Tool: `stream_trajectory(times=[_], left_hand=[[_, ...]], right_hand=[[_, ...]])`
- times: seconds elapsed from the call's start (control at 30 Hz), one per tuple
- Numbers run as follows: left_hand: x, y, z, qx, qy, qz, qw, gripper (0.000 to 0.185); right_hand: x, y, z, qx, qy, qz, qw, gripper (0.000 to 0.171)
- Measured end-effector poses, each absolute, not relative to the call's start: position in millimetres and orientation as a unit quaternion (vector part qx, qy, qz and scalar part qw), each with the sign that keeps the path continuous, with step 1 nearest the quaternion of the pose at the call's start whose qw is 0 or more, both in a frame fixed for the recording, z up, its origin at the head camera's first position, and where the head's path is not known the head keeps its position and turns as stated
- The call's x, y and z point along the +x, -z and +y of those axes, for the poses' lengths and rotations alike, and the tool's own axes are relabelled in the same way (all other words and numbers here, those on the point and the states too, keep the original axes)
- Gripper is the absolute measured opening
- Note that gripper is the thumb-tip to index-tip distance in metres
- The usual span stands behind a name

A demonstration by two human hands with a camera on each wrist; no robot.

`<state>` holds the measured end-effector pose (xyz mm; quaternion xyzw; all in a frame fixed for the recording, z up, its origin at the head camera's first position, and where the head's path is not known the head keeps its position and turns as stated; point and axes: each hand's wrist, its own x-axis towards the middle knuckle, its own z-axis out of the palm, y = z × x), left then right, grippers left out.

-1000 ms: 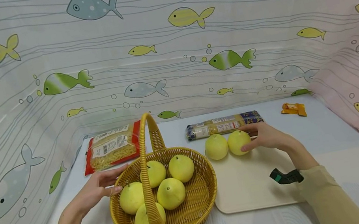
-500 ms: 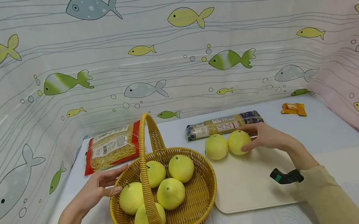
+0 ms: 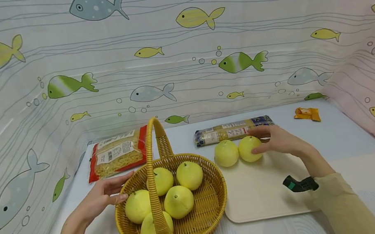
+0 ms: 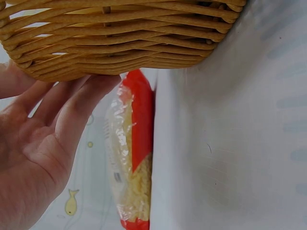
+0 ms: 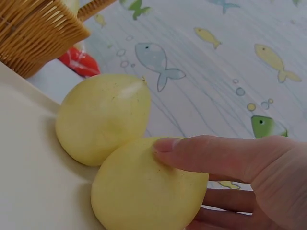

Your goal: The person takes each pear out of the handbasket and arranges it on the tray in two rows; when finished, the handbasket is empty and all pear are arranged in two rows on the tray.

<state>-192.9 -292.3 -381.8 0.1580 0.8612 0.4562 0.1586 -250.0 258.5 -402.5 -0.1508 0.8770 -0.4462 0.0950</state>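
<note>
In the head view a wicker basket point(image 3: 210, 213) with a tall arched handle holds several pale yellow pears point(image 3: 179, 202). My left hand point(image 3: 98, 199) holds its left rim, thumb at the top edge and fingers against the outer wall; the left wrist view shows these fingers point(image 4: 79, 103) under the weave. Right of the basket, two more pears stand side by side at the back of a cream tray point(image 3: 262, 200). My right hand point(image 3: 276, 141) grips the right pear point(image 3: 248, 150), thumb on the near side, fingers partly hidden behind. The left pear point(image 5: 103, 117) touches it.
Behind the basket lies a red-edged bag of pasta point(image 3: 118, 154). A long pack of spaghetti point(image 3: 231, 131) lies behind the tray, and a small orange packet point(image 3: 306, 114) sits at the back right. Fish-patterned curtain point(image 3: 171, 69) encloses the back and sides.
My right thumb has shifted slightly up and over the near side of the pear. The pears, the basket and my left hand stay where they were.
</note>
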Motion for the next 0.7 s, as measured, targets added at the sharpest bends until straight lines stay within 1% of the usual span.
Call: stream_trajectory(times=[0.37,0.7], left_hand=[[-193.0,381.4,-292.3,0.159,-0.457,0.861,0.158,0.067],[-193.3,382.0,-292.9,0.160,-0.458,0.860,0.159,0.068]], right_hand=[[-242.0,378.7,250.2,-0.125,0.467,0.875,0.022,0.075],[-228.2,359.7,235.3,-0.119,0.472,0.873,-0.012,0.071]])
